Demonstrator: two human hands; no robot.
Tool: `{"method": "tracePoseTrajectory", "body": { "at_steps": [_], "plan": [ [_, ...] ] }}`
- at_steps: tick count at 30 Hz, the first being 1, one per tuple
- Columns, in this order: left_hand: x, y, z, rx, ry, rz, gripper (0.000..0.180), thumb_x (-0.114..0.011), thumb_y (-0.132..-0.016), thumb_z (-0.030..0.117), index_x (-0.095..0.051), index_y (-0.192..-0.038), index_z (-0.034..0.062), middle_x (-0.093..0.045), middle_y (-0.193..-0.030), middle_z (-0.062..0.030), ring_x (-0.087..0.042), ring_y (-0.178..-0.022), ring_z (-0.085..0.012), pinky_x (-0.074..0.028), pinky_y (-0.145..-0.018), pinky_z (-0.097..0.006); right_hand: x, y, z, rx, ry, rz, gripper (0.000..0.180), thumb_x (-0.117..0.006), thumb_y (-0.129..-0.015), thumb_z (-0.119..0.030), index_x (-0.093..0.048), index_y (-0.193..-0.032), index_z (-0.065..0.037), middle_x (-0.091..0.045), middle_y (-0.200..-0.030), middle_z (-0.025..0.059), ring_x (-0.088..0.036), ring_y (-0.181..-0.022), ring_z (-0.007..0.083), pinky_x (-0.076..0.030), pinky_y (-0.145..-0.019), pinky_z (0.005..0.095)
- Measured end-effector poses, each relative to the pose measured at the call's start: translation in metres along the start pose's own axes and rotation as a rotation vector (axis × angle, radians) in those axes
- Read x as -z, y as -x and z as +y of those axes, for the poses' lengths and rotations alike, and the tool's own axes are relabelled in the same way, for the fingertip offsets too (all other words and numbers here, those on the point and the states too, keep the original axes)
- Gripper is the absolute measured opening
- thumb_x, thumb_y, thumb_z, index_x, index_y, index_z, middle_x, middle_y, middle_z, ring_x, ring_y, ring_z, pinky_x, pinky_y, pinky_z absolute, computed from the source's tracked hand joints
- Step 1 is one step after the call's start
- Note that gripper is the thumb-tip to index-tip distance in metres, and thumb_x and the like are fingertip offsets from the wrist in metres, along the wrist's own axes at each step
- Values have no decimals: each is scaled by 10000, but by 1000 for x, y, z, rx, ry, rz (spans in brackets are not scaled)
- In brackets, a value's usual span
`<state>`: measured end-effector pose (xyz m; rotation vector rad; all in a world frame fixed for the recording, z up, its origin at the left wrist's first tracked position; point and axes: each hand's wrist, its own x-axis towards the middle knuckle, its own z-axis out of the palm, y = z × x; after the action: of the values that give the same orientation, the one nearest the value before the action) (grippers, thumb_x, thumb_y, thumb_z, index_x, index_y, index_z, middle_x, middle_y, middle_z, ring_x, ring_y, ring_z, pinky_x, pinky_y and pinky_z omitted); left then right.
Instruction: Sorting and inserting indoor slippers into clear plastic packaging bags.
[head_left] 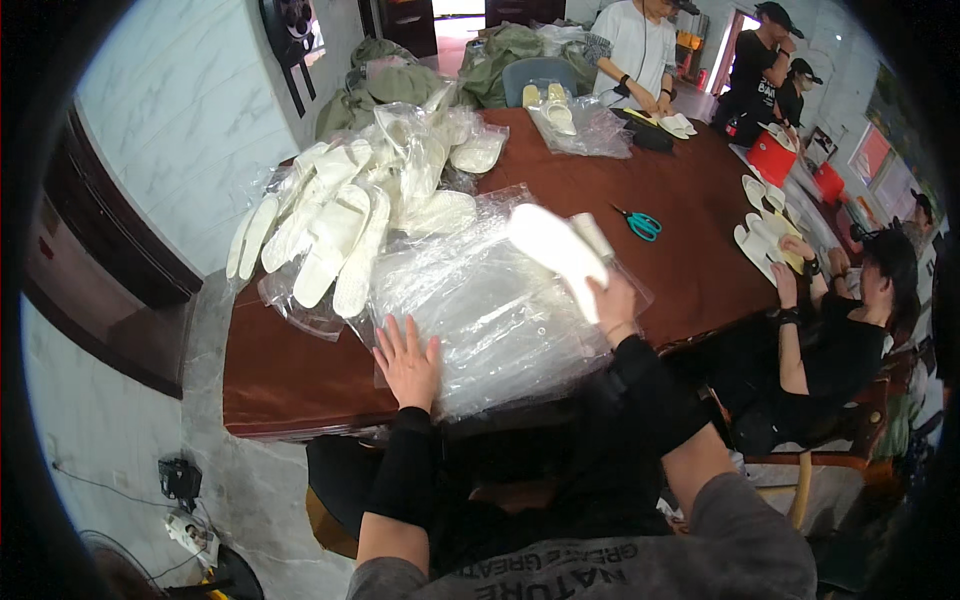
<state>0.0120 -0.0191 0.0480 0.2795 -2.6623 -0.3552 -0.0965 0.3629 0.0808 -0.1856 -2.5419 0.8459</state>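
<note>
Two hands at work: left hand lies flat, fingers spread, gripping nothing, on the stack of clear plastic bags at the near edge of the brown table, while right hand is closed around a white slipper raised just above that stack.

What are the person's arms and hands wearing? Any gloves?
No gloves: both the left hand and the right hand are bare. Each forearm has a snug black sleeve from the wrist to about the elbow, like a tube. Above that the arms are bare, up to the short sleeves of a grey T-shirt.
</note>
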Motion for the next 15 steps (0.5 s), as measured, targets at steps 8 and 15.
{"method": "tracePoseTrajectory", "body": {
  "at_steps": [8,15],
  "plan": [
    [0,-1,-1,6,31,4,657,-574,-1002,483,-476,-1552,136,-305,-1678,-182,-259,-1543,-439,-208,-1233,-613,131,-158,65,142,166,59,524,-731,-895,-384,-664,-1297,-55,-718,-1147,244,-691,-1060,412,-534,-933,465],
    [8,-5,-12,18,38,-5,658,-577,-1007,482,-477,-1548,122,-294,-1679,-189,-245,-1546,-438,-197,-1239,-610,86,-200,-57,752,336,210,520,-724,-917,-268,-585,-1394,-116,-542,-1427,228,-540,-1260,442,-423,-1082,526]
  ]
}}
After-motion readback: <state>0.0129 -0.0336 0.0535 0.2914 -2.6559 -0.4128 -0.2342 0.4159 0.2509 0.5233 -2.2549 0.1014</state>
